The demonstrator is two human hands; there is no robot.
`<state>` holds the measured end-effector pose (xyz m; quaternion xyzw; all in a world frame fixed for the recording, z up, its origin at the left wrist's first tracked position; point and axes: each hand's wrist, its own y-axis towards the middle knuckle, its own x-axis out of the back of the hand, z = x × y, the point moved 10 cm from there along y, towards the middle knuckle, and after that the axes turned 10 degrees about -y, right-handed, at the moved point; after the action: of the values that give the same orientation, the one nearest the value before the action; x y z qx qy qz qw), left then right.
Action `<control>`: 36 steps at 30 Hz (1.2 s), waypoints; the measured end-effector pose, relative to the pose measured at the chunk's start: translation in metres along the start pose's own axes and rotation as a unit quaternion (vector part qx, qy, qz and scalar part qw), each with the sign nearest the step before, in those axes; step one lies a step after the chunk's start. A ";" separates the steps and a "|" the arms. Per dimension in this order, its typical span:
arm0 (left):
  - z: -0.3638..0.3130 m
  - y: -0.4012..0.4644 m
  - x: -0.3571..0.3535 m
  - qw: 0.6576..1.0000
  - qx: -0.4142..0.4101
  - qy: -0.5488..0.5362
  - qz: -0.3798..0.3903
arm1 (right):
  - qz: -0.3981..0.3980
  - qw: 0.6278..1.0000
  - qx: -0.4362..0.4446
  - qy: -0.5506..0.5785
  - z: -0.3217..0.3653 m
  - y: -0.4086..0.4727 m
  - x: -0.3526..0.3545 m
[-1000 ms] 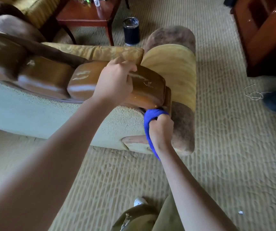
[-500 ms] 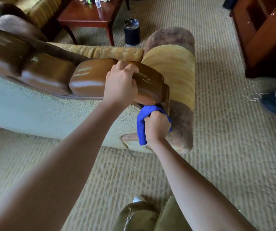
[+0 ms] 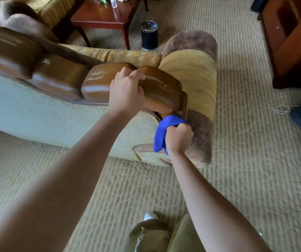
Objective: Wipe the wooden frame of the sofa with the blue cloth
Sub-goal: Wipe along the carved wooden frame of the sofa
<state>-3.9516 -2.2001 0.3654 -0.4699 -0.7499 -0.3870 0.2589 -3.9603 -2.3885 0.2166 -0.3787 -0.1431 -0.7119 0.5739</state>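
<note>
Gripping the wooden frame (image 3: 160, 88) at the sofa's (image 3: 36, 120) top rail with curled fingers, the left hand (image 3: 126, 91) steadies it while the right hand (image 3: 177, 138), fingers closed around the bunched cloth (image 3: 164, 131), apparently presses it under the frame's end.

1. the left hand (image 3: 126, 93) grips the top of the glossy wooden frame (image 3: 158, 90) of the sofa (image 3: 36, 115), fingers curled over its far edge.
2. the right hand (image 3: 177, 139) holds the bunched blue cloth (image 3: 164, 131) pressed just under the frame's end, beside the armrest (image 3: 198, 84).
3. a dark cup (image 3: 149, 35) stands on the carpet (image 3: 255, 160) near a red-brown table (image 3: 100, 20).
</note>
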 end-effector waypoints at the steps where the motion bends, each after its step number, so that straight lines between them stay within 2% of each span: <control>1: 0.002 0.000 0.001 1.000 0.005 -0.002 0.000 | -0.010 1.000 -0.003 0.003 -0.004 0.003 0.008; 4: 0.003 0.000 0.001 1.000 0.012 -0.011 -0.003 | -0.038 0.998 0.046 0.009 0.000 0.010 0.025; 6: 0.003 0.002 0.001 1.000 0.011 -0.020 -0.006 | -0.065 0.985 0.156 0.019 0.027 0.002 0.030; 8: 0.004 0.006 0.003 0.999 0.004 -0.028 -0.017 | -0.111 0.951 0.288 0.009 0.064 -0.014 0.036; 12: 0.010 0.015 0.009 0.998 0.004 -0.043 -0.043 | -0.094 0.899 0.401 -0.147 0.138 -0.022 0.005; 15: 0.020 0.017 0.014 0.997 0.016 -0.054 -0.056 | -0.103 0.879 0.426 -0.189 0.175 -0.014 -0.003; 17: 0.027 0.014 0.016 0.996 0.022 -0.051 -0.063 | -0.049 0.902 0.366 -0.225 0.179 0.017 -0.007; 19: 0.033 0.013 0.019 0.996 0.037 -0.047 -0.067 | -0.016 0.944 0.265 -0.193 0.165 0.057 0.005; 21: 0.038 0.013 0.021 0.995 0.052 -0.049 -0.075 | -0.010 0.955 0.234 -0.180 0.143 0.067 0.018; 24: 0.035 0.016 0.020 0.994 0.050 -0.057 -0.082 | -0.095 0.932 0.320 -0.140 0.110 0.026 0.026; 26: 0.029 0.018 0.017 0.994 0.046 -0.063 -0.083 | -0.128 0.923 0.346 -0.108 0.088 0.000 0.026; 28: 0.020 0.020 0.015 0.993 0.035 -0.069 -0.084 | -0.122 0.917 0.364 -0.108 0.093 -0.010 0.020; 32: 0.012 0.023 0.013 0.992 0.029 -0.084 -0.095 | -0.105 0.890 0.415 -0.159 0.149 -0.023 0.005; 34: 0.011 0.024 0.012 0.991 0.031 -0.085 -0.096 | -0.078 0.863 0.441 -0.233 0.175 -0.019 -0.011; 36: 0.011 0.024 0.013 0.992 0.024 -0.081 -0.092 | -0.056 0.847 0.430 -0.308 0.189 -0.004 -0.021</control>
<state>-3.9358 -2.1779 0.3773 -0.4220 -0.8177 -0.3517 0.1719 -3.8916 -2.2514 0.3295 -0.2855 -0.6252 -0.4565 0.5650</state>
